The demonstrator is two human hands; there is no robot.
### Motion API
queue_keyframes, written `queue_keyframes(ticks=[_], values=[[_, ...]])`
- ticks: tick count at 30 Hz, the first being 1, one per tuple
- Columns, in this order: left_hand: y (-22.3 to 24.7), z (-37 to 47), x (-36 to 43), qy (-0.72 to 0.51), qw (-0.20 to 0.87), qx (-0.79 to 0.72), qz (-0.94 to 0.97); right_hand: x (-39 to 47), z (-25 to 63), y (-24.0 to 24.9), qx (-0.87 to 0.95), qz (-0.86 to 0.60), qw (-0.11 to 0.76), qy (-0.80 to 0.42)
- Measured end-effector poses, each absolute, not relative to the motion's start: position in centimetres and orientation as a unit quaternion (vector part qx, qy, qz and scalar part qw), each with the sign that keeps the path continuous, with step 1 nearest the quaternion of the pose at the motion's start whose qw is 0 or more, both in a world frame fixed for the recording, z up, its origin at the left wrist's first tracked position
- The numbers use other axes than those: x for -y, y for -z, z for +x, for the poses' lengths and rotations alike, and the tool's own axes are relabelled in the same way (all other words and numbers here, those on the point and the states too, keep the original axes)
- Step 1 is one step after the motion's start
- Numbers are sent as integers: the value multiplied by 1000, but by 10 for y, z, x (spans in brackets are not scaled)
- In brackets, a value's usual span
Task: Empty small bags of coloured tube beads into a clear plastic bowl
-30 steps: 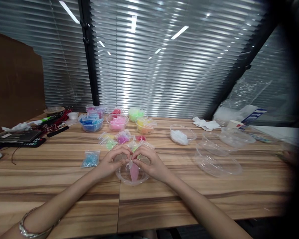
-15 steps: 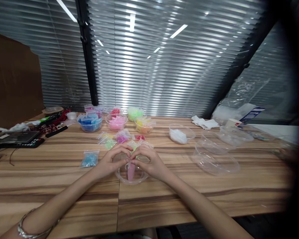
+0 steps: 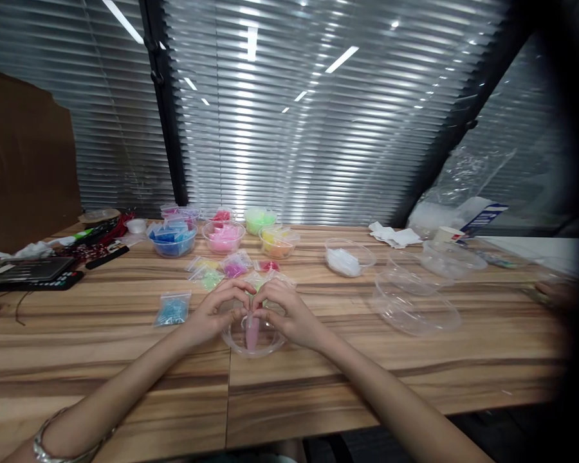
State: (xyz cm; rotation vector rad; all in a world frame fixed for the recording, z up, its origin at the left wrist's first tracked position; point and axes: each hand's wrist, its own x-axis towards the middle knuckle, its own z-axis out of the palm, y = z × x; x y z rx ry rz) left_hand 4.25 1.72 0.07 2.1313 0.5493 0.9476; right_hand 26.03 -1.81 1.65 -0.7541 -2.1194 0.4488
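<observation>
Both hands meet over a clear plastic bowl (image 3: 262,350) on the wooden table. Between them hangs a small plastic bag with pink contents (image 3: 252,334), upright, its lower end down in the bowl. My left hand (image 3: 220,310) pinches the bag's top from the left with thumb and fingertips. From the right, my right hand (image 3: 288,313) pinches the same top edge, fingertips close to those of the left. Just behind the hands lie small bags of purple (image 3: 236,263), green (image 3: 209,278) and red (image 3: 269,265) bits. A bag of blue bits (image 3: 172,309) lies left of my left hand.
Bowls of blue (image 3: 171,241), pink (image 3: 223,239), green (image 3: 259,222) and yellow-orange (image 3: 280,244) contents line the back. To the right stand a bowl with white contents (image 3: 343,262) and several clear bowls (image 3: 417,312). A remote control (image 3: 67,280) and cords lie left. A blurred hand (image 3: 554,296) shows far right.
The whole view has shifted slightly. Both hands keep their pinch on the pink bag over the bowl, with hardly any movement.
</observation>
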Motion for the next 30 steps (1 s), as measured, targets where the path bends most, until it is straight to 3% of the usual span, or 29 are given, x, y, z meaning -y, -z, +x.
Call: queue_keyframes(ticks=[30], values=[[-3, 43, -13, -371, 386, -216, 817, 20, 265, -23, 856, -295, 360, -226]])
